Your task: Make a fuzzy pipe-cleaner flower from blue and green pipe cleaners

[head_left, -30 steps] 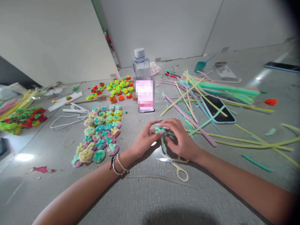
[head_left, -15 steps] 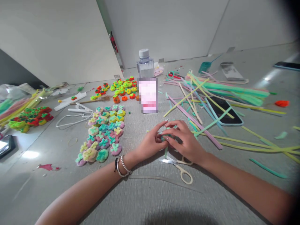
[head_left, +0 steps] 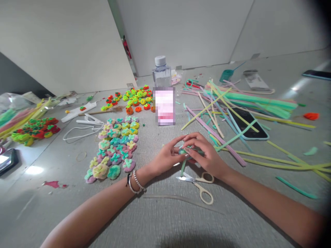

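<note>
My left hand (head_left: 168,158) and my right hand (head_left: 205,151) meet in the middle, fingertips pinched together. Between them they hold a small green pipe cleaner (head_left: 183,168), one end hanging below the fingers. Its upper part is mostly hidden by my fingers, so its shape cannot be made out. Cream-handled scissors (head_left: 190,179) lie partly spread just below my hands. To the left of my left hand stand rows of pastel pipe-cleaner flowers (head_left: 113,141).
Loose pipe cleaners (head_left: 217,134) lie across the right side, some over a phone (head_left: 248,124). Behind my hands are a pixelated pink-white item (head_left: 165,105) and a bottle (head_left: 161,72). Orange and yellow fuzzy pieces (head_left: 138,98) cluster beyond the flowers. A grey strip (head_left: 178,197) lies in front.
My fingers have shifted slightly around the green pipe cleaner. My right hand has lifted a little, showing more of the scissors' upper handle. The view has moved slightly.
</note>
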Available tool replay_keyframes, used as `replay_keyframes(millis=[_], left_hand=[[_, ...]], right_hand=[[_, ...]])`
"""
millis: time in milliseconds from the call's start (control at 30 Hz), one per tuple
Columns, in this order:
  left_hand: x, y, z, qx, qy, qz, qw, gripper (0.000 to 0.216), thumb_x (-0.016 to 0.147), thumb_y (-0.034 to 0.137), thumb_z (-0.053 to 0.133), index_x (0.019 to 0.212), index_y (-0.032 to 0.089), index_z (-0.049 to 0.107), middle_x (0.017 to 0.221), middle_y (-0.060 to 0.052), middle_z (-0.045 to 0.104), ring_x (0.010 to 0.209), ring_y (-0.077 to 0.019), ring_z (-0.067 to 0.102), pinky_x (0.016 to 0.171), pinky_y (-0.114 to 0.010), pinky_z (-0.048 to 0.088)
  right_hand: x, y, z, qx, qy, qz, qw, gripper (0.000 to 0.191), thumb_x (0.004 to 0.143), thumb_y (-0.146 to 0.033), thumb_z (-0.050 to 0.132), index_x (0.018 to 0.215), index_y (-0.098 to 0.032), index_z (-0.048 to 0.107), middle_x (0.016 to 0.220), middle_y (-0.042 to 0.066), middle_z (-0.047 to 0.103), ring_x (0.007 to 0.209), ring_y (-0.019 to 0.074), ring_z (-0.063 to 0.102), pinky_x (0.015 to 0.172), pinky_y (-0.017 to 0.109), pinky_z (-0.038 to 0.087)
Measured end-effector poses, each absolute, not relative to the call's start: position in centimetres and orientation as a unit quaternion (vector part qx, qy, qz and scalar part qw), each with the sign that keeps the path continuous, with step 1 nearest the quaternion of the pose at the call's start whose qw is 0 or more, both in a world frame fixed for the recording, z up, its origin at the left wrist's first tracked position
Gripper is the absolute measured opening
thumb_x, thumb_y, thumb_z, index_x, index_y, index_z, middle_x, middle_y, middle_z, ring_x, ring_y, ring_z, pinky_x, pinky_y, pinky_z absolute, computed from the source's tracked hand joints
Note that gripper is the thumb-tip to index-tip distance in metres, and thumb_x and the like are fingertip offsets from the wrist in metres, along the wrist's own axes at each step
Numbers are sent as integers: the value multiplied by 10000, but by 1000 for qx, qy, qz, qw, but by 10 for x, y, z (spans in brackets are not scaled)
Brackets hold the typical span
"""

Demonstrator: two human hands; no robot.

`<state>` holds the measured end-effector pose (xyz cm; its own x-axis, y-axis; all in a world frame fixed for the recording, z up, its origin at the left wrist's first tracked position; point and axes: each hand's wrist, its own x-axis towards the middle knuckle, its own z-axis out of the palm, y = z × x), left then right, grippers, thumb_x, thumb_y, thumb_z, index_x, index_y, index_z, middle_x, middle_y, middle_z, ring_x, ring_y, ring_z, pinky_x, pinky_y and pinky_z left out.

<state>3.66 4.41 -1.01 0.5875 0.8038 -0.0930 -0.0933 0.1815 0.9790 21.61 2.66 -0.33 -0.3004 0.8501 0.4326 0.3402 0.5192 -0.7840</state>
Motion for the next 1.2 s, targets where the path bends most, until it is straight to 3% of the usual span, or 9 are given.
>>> replay_keyframes(millis=[367,600,967,1200], left_hand=[[36,44,-4,534,313,325,715,661,786,232,725,1386,182,453,645,19,596,524,-75,492,506,-218,311],[37,41,4,474,302,329,759,641,790,210,729,1365,152,451,718,-33,678,681,-155,659,651,-254,453],[33,45,-4,456,277,326,781,603,812,203,720,1355,181,459,856,-77,708,791,-190,695,762,-307,485],[31,46,-5,444,247,330,796,595,805,191,726,1346,175,479,793,-49,680,785,-188,687,785,-332,507]], right_hand=[[216,25,-1,-395,-741,311,447,147,893,-203,501,947,-251,629,1093,81,543,1073,248,563,871,461,520],[216,25,-1,-388,-736,323,452,177,898,-197,492,990,-254,632,1101,83,535,1063,238,553,792,398,536],[217,27,-3,-387,-726,348,448,148,933,-271,517,1023,-268,634,1125,76,515,1098,229,542,865,419,532],[216,28,-6,-382,-724,346,460,131,919,-319,560,1018,-281,638,1103,58,522,1097,218,546,890,400,522]])
